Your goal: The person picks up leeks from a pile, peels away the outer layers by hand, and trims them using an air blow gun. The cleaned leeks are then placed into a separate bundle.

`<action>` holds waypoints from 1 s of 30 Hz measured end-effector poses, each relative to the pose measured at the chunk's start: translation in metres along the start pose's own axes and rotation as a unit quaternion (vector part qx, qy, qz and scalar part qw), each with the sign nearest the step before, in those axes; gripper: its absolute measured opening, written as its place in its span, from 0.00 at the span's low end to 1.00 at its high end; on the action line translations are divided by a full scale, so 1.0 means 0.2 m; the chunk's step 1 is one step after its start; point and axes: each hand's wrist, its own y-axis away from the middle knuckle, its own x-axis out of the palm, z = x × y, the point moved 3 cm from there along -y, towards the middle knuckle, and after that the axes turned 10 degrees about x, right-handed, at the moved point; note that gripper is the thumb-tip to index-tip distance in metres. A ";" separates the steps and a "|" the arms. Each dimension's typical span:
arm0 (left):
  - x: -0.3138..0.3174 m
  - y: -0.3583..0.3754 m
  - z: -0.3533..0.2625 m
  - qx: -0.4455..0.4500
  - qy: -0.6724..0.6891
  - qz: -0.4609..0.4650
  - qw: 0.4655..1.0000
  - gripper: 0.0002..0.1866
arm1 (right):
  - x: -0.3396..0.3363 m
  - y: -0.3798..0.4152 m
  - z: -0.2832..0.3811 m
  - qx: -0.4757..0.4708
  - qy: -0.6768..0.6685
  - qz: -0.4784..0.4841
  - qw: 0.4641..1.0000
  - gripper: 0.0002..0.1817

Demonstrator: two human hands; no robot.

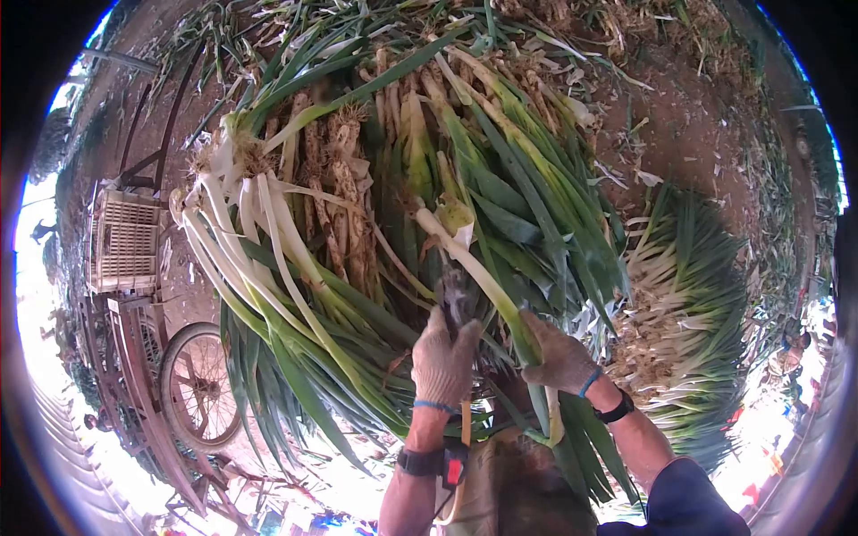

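My right hand (561, 355), in a knit glove, is closed around the green part of a long green onion (469, 265). The onion's pale root end points up and left, away from me. My left hand (444, 357), gloved too, is closed beside it at a dark grey, blurred object (456, 299) that I cannot make out. Around and beyond both hands lies a big heap of green onions (527, 188). White peeled stalks (259, 255) lie on its left side, and brown, soil-crusted ones (344, 192) lie in the middle.
On the right, a long row of green onions (666, 313) lies on the ground. To the left stand a slatted plastic crate (125, 241) and a cart with a spoked wheel (202, 386). Loose leaves and peelings litter the soil (697, 125) at the far side.
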 end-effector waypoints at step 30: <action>-0.97 0.40 -0.28 0.217 0.096 -0.339 0.910 0.37 | 0.30 -0.31 1.68 -0.289 -0.130 -0.216 0.924 0.51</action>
